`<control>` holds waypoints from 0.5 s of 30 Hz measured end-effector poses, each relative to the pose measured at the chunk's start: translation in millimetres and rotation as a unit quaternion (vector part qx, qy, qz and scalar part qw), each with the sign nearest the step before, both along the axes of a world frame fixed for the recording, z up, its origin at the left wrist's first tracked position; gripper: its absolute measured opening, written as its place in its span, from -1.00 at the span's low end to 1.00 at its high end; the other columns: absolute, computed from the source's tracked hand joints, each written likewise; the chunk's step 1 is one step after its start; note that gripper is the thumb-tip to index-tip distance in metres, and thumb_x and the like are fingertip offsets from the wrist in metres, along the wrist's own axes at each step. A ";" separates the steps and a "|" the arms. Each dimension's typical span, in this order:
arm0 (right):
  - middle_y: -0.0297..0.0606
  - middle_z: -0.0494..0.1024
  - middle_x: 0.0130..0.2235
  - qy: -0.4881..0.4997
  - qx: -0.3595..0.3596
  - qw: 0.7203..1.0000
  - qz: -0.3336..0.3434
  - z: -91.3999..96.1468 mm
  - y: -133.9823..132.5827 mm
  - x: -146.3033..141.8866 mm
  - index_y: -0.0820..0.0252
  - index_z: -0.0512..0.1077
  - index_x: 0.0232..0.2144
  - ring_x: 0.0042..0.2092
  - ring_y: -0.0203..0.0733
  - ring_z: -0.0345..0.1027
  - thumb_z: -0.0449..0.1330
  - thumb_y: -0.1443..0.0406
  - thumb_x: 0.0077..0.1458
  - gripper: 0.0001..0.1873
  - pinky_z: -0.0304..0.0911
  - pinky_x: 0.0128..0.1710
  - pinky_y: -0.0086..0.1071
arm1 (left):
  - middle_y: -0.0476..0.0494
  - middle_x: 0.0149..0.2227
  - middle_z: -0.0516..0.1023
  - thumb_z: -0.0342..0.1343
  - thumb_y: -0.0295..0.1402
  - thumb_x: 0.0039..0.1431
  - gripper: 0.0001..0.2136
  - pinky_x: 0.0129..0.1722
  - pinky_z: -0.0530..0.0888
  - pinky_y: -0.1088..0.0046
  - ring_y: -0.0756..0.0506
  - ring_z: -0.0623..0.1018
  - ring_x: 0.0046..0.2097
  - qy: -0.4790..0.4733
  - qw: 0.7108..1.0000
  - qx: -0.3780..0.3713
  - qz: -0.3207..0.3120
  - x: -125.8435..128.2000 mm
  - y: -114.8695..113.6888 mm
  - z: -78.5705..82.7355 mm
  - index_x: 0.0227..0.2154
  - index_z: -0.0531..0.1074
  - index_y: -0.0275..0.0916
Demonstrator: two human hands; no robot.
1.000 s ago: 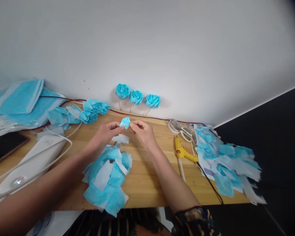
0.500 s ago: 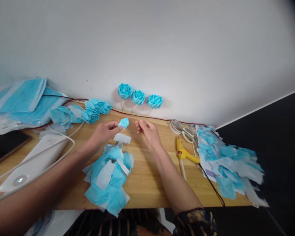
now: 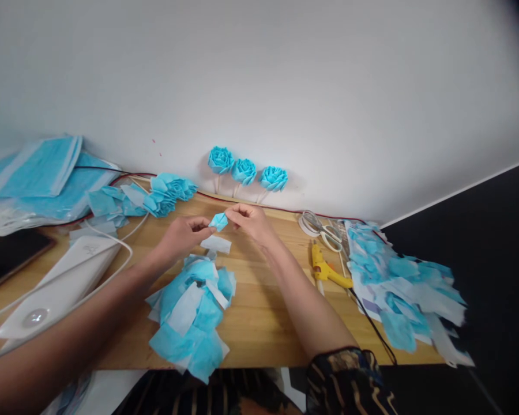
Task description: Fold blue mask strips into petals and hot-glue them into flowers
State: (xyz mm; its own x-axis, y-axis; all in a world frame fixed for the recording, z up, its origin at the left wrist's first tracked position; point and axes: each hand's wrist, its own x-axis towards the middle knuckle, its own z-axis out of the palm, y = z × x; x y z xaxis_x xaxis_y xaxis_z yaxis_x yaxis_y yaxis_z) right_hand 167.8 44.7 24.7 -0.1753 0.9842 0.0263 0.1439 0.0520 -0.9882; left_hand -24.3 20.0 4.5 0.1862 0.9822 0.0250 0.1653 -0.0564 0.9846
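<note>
A small folded piece of light-blue mask fabric (image 3: 218, 222) is held above the table between my two hands. My left hand (image 3: 185, 235) pinches its left side between thumb and fingers. At its upper right corner, the thumb and fingertips of my right hand (image 3: 251, 223) are closed on the edge. Just below lies a whitish strip (image 3: 216, 244) on the wood. Nearer to me is a loose pile of blue and white fabric pieces (image 3: 194, 314), reaching over the table's front edge.
Three blue fabric flowers (image 3: 244, 172) on sticks lean against the wall. To the right lie scissors (image 3: 328, 235), a yellow glue gun (image 3: 326, 270) and a heap of fabric scraps (image 3: 398, 276). On the left are face masks (image 3: 38, 173), a white power strip (image 3: 64, 282) and a dark phone (image 3: 12, 256).
My right hand has moved left and its fingertips have met the folded piece. My left hand stays almost where it was, still pinching the piece.
</note>
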 end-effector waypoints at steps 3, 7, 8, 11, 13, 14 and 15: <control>-0.40 0.50 -0.48 -0.012 -0.003 1.000 -0.010 -6.8 10.8 3.3 0.19 0.54 -0.46 -0.46 -0.36 0.22 0.31 0.07 -0.10 -0.70 0.20 -0.45 -0.46 | -0.06 -0.45 0.58 0.26 -0.21 -0.03 -0.83 -0.42 0.41 0.44 -0.10 0.48 -0.39 -0.010 0.999 -0.015 0.029 -6.8 -0.9 -1.2 -0.42 0.64 -0.18; -0.42 0.46 -0.52 -0.042 -0.024 0.999 -0.012 -19.2 31.2 4.6 0.21 0.54 -0.46 -0.52 -0.38 0.17 0.29 0.08 -0.10 -0.70 0.15 -0.50 -0.45 | -0.03 -0.43 0.56 0.26 -0.21 -0.04 -0.68 -0.33 0.41 0.45 -0.08 0.46 -0.35 -0.033 0.993 -0.020 0.112 -19.7 -7.9 1.3 -0.20 0.64 -0.18; -0.42 0.46 -0.54 -0.050 -0.029 0.998 -0.004 -22.8 37.0 2.4 0.22 0.55 -0.47 -0.53 -0.38 0.17 0.29 0.10 -0.10 -0.72 0.13 -0.51 -0.44 | -0.01 -0.45 0.53 0.26 -0.21 -0.04 -0.67 -0.33 0.39 0.46 -0.06 0.44 -0.37 -0.044 0.991 -0.019 0.123 -22.2 -9.9 1.7 -0.18 0.63 -0.19; -0.43 0.42 -0.60 -0.075 -0.035 0.996 0.020 -33.8 54.4 -10.1 0.23 0.56 -0.49 -0.57 -0.38 0.13 0.29 0.15 -0.09 -0.76 0.08 -0.53 -0.44 | 0.03 -0.47 0.47 0.24 -0.22 -0.02 -0.68 -0.34 0.35 0.47 -0.01 0.38 -0.41 -0.070 0.988 -0.020 0.133 -27.1 -13.3 -0.7 -0.18 0.60 -0.22; -0.44 0.41 -0.62 -0.095 -0.030 0.995 0.029 -40.5 64.6 -19.9 0.22 0.57 -0.51 -0.57 -0.38 0.13 0.28 0.18 -0.06 -0.79 0.06 -0.52 -0.45 | 0.04 -0.47 0.45 0.24 -0.23 -0.01 -0.68 -0.35 0.33 0.47 -0.01 0.37 -0.42 -0.077 0.987 -0.022 0.141 -29.4 -12.6 -4.6 -0.18 0.59 -0.24; -0.44 0.42 -0.62 -0.103 -0.025 0.994 0.028 -43.3 68.6 -23.8 0.22 0.57 -0.51 -0.56 -0.37 0.15 0.27 0.20 -0.04 -0.80 0.07 -0.51 -0.45 | 0.04 -0.47 0.45 0.24 -0.23 -0.01 -0.68 -0.36 0.33 0.47 -0.01 0.37 -0.42 -0.080 0.986 -0.024 0.146 -30.6 -11.6 -6.7 -0.18 0.59 -0.24; -0.43 0.44 -0.61 -0.111 -0.018 0.993 0.025 -45.5 71.6 -26.6 0.21 0.58 -0.51 -0.55 -0.36 0.18 0.26 0.22 -0.03 -0.82 0.08 -0.49 -0.45 | 0.03 -0.47 0.45 0.25 -0.23 0.00 -0.68 -0.36 0.33 0.47 -0.01 0.37 -0.42 -0.082 0.985 -0.025 0.150 -31.8 -10.5 -8.5 -0.17 0.59 -0.24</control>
